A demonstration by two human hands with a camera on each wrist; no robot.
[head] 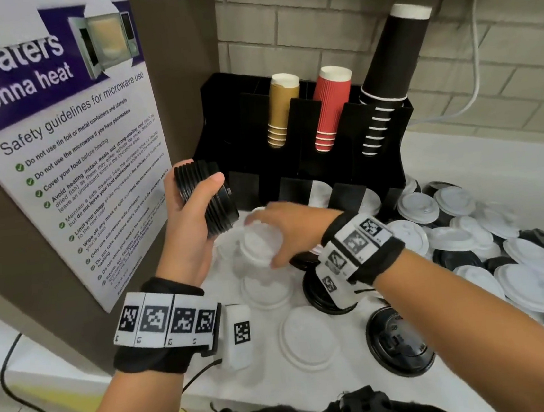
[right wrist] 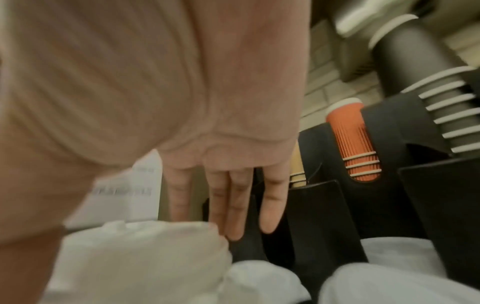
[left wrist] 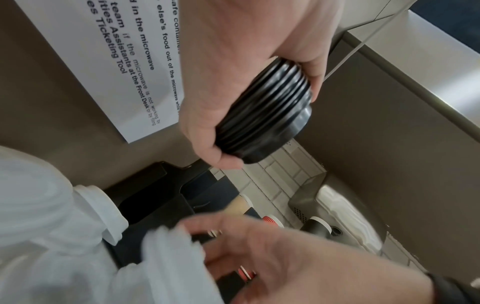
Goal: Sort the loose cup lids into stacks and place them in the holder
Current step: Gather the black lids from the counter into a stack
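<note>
My left hand is raised and grips a stack of black lids on its side, just left of the black holder; the left wrist view shows my fingers wrapped round the black lid stack. Lower down, my right hand spans a blurred stack of white lids, thumb on the near edge and fingers on the far edge. In the right wrist view those white lids lie between thumb and straight fingers. White lids sit in two front slots of the holder.
Loose white and black lids lie heaped on the white counter at the right; a white lid and a black lid lie nearer me. Gold, red and black cups stand in the holder. A poster covers the left wall.
</note>
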